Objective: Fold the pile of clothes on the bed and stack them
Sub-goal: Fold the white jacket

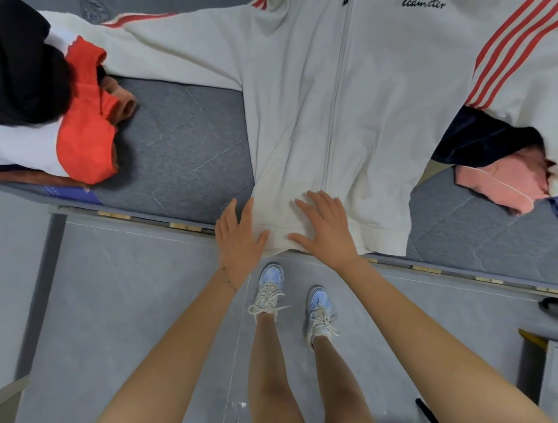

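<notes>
A white zip-up jacket (302, 105) lies face up and spread out on the bed (187, 136), its hem reaching the bed's near edge and its sleeves stretched out to both sides. Red stripes run along both sleeves. Black script on the chest, at the jacket's far end, reads roughly "ecameter" (424, 3); the frame's edge cuts its top.

The right hand (324, 229) lies flat on the jacket's hem just beside the zip, fingers straight and spread, holding nothing. The left hand (238, 238) rests at the hem's left corner, fingers also straight and spread, its thumb on the cloth.

Left of the jacket sits a heap with a black garment (27, 75) and an orange-red garment (87, 145). Right of the jacket, partly under its sleeve, lie a dark navy garment (480, 142) and a pink garment (507, 181).

The bed has a grey quilted mattress. A blue label (69, 193) on the mattress edge, left of the jacket, is too blurred to read. Wooden slats (185, 227) show under the mattress edge. Below the jacket's hem the floor (120, 302) is pale grey, and the person's pale blue laced sneakers (270, 280) stand on it.
</notes>
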`<state>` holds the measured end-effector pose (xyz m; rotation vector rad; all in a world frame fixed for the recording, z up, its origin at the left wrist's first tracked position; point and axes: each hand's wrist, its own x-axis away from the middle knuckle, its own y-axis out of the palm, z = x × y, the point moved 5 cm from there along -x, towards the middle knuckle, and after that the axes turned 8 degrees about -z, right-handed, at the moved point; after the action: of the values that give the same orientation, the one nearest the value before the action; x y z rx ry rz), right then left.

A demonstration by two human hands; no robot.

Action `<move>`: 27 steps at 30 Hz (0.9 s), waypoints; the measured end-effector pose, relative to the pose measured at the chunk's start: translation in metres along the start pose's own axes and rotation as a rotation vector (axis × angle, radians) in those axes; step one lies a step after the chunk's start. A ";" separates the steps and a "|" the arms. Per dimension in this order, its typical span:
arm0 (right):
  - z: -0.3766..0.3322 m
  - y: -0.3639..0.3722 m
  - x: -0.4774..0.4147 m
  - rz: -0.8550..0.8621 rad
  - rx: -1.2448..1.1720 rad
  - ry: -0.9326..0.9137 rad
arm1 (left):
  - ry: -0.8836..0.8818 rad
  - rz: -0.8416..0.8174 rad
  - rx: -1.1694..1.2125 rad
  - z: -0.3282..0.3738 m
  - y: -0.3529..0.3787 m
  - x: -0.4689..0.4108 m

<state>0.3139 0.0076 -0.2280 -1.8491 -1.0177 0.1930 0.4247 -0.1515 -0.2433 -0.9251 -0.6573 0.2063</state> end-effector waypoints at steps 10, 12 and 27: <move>0.099 -0.038 0.046 0.025 -0.046 0.386 | 0.262 -0.048 -0.129 0.091 0.041 -0.018; 0.117 -0.042 0.055 0.034 -0.037 0.467 | 0.332 -0.046 -0.172 0.111 0.052 -0.018; 0.189 -0.066 0.071 0.224 -0.876 0.708 | 0.352 0.030 -0.345 0.181 0.097 -0.031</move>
<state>0.2215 0.1978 -0.2504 -2.5144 -0.3871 -0.8537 0.3012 0.0145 -0.2570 -1.2674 -0.3566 -0.0482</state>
